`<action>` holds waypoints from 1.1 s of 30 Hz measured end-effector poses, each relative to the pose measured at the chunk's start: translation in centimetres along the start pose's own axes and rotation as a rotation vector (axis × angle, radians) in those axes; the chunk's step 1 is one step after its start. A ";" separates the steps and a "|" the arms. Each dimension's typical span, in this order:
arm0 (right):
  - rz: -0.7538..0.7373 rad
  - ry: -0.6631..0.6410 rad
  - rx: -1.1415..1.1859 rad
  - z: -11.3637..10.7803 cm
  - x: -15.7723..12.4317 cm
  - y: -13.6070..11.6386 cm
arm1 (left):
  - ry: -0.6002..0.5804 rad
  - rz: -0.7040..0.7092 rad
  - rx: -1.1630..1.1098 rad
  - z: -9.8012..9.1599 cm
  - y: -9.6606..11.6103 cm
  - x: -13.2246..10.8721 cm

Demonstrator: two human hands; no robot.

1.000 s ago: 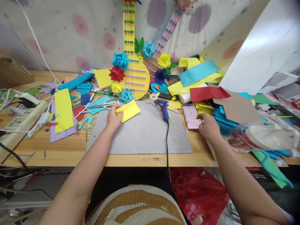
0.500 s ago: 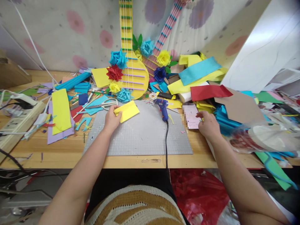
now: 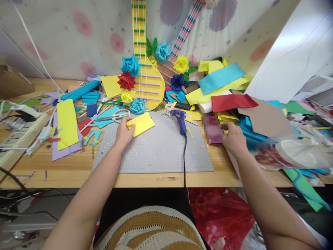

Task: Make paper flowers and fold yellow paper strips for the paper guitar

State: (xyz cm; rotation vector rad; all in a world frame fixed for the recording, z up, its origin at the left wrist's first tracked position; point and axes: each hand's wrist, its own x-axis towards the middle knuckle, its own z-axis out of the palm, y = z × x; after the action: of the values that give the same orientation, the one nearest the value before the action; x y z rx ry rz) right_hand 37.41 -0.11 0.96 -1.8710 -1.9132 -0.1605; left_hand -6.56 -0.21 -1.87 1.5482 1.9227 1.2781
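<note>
My left hand [image 3: 125,133] pinches the left end of a folded yellow paper strip [image 3: 142,124], held over the grey cutting mat [image 3: 156,156]. My right hand [image 3: 235,139] is at the right edge of a phone [image 3: 215,129], its fingers loosely curled with a gap between thumb and forefinger; nothing shows in them. The phone lies flat, its screen dark purplish and partly pixelated. Between the hands a blue hot glue gun [image 3: 179,119] rests on the mat, its black cord running over the front edge. Scissors [image 3: 121,115] lie behind my left hand.
A yellow paper guitar [image 3: 151,85] with paper flowers leans at the back beside a pink one [image 3: 179,41]. Coloured paper sheets [image 3: 221,80] pile up at right. A plastic bag [image 3: 293,151] lies right of my hand; a power strip [image 3: 23,133] sits at left.
The phone screen has gone from a light page to dark purplish. My right hand has shifted slightly right, away from the screen. My left hand and the yellow paper are nearly still.
</note>
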 end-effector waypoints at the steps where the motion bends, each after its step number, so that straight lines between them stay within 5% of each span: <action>1: 0.001 -0.006 0.002 0.0 0.0 0.0 | 0.002 -0.004 0.001 0.0 0.0 0.0; 18: -0.203 -0.185 -0.059 -0.8 -2.0 -0.3 | -0.070 0.033 -0.021 0.7 -0.1 0.0; 24: -0.194 -0.148 -0.050 -1.2 -2.1 -1.0 | -0.086 0.021 -0.012 0.6 0.2 -0.2; 29: -0.222 -0.120 0.080 -1.6 -2.5 -4.7 | -0.088 0.021 -0.008 0.5 0.8 -0.3; 33: -0.508 -0.278 0.285 -0.7 -3.2 -11.8 | -0.088 0.019 0.003 0.4 1.2 -0.5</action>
State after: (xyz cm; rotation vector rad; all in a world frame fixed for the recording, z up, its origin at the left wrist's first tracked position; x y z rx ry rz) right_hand 26.04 -4.15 3.04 -1.2478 -2.4231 0.2167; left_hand -5.37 -0.45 -1.20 1.6010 1.8603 1.1944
